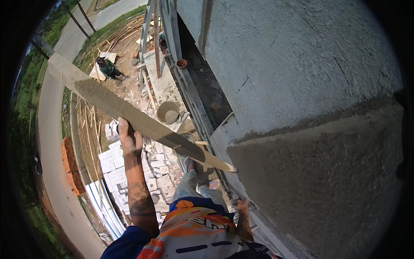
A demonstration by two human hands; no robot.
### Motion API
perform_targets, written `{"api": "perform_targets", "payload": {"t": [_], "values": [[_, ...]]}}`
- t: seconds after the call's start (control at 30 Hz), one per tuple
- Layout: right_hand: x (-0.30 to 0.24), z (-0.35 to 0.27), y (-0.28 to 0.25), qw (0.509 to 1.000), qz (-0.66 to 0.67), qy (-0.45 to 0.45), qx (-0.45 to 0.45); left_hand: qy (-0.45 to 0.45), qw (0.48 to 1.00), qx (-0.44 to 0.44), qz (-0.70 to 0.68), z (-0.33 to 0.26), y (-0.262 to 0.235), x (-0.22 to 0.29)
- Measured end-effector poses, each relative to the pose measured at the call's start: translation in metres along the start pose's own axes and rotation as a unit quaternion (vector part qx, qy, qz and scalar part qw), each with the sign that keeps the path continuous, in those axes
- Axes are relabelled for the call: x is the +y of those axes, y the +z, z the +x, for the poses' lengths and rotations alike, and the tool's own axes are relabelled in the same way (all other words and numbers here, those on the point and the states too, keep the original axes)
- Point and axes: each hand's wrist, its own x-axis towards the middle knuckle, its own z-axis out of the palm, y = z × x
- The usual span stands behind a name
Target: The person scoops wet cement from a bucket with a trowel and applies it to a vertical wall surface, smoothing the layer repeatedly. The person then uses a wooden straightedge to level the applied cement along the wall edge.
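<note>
My left hand (130,137) grips the lower edge of a long straightedge (148,125) coated with wet grey mortar. It slants across the view from the upper left down to the wall, where its tapered end rests close to the plaster's edge. Fresh dark plaster (310,185) covers the lower part of the wall, below a rough, dry, pale grey part (293,56). Low on the right, beside the wall's bottom edge, is my right hand (242,206); its fingers are too small and blurred to make out.
I stand high on a narrow platform. A mortar bucket (168,112) and a small orange bowl (182,64) stand ahead. Far below are a person (110,69), stacked pale blocks (114,162), orange bricks (71,166) and loose timber. An open gap (207,82) runs beside the wall.
</note>
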Motion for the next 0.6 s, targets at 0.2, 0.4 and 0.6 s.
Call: {"api": "perform_targets", "payload": {"t": [0.2,0.4,0.6], "values": [[0.086,-0.065,-0.1,0.661,-0.376,-0.585,0.283,-0.073,0.992,-0.076,-0.072,-0.062,0.035,-0.04],[0.14,-0.082,-0.112,0.597,-0.285,-0.626,0.413,-0.149,0.984,-0.052,-0.085,-0.107,0.076,-0.071],[0.165,-0.058,-0.1,0.607,-0.181,-0.645,0.427,-0.219,0.966,-0.082,-0.112,-0.141,0.123,-0.084]]}}
